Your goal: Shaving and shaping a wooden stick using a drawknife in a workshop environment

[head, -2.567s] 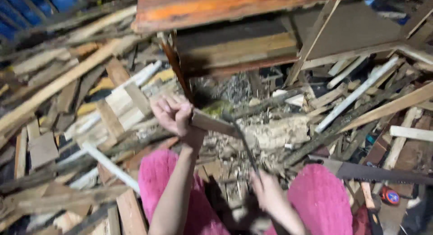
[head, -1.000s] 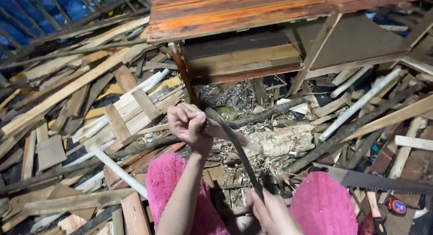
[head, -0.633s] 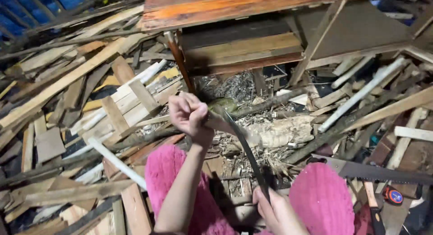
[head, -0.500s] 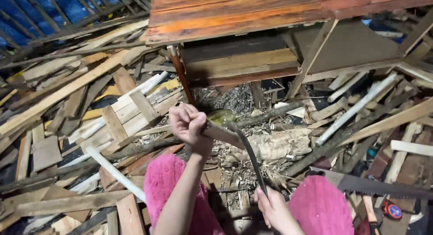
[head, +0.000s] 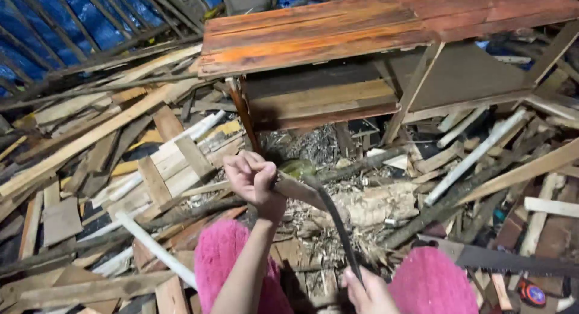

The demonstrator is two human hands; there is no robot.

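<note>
Left hand [head: 253,178] is fisted around a wooden piece [head: 298,190]. Right hand [head: 368,293] grips the dark curved blade [head: 338,226] cutting into it

Scrap planks [head: 90,139] heaped around an orange-topped wooden table [head: 338,33].

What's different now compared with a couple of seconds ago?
Little. The left hand has kept its grip on the wood piece, shifting only slightly. The right hand has kept hold of the curved blade, which has swung from steeply upright to leaning against the wood. The orange table, the saw at the right and the scrap pile look unchanged.
</note>
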